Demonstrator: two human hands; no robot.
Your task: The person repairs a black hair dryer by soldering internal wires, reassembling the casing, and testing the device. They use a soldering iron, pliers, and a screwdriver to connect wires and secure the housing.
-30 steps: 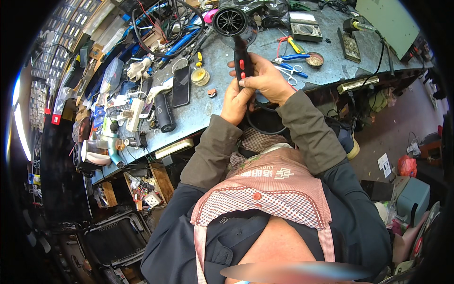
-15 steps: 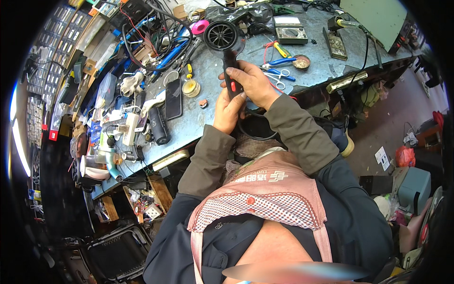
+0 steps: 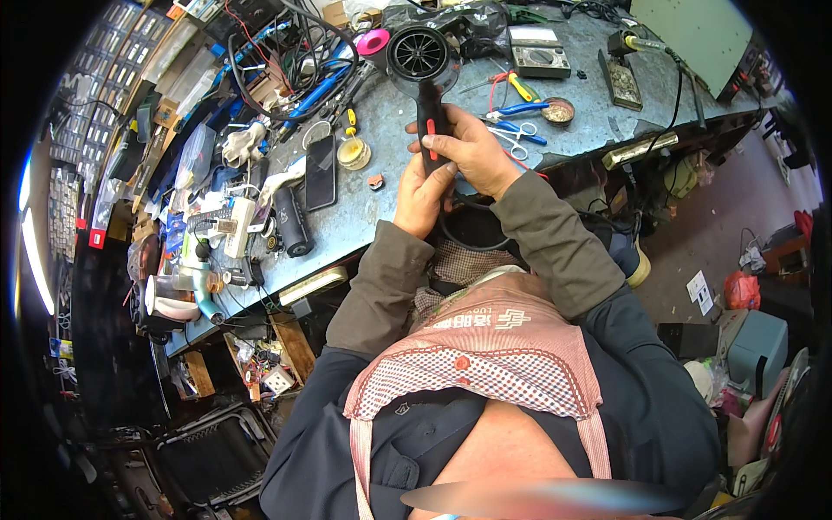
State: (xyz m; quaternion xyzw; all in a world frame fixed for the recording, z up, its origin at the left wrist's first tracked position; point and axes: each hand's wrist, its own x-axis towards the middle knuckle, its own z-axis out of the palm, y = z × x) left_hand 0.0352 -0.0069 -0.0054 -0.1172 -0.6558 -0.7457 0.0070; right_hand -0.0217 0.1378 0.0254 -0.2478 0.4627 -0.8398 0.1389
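Note:
Both hands hold a black hair dryer (image 3: 419, 59) upright over the bench's front edge. Its round, spoked grille points up, and red switches show on the handle. Around the handle's middle are the closed fingers of my right hand (image 3: 476, 154), its thumb lying across the front beside the switches. My left hand (image 3: 419, 199) grips the lower end of the handle from below, and part of its fingers is hidden. A dark cord (image 3: 444, 227) loops beneath the hands toward my lap.
Blue-handled pliers (image 3: 520, 109), scissors-like clamps (image 3: 523, 133), a multimeter (image 3: 541, 59) and a small round tin (image 3: 557, 110) lie to the right. On the left are a phone (image 3: 321, 172), a jar of amber paste (image 3: 354, 153), a black cylinder (image 3: 292, 223) and piled cables (image 3: 295, 95).
The hair dryer has turned slightly, showing more of the handle's front and its red switches. My right thumb has shifted on the handle. Both hands keep their hold.

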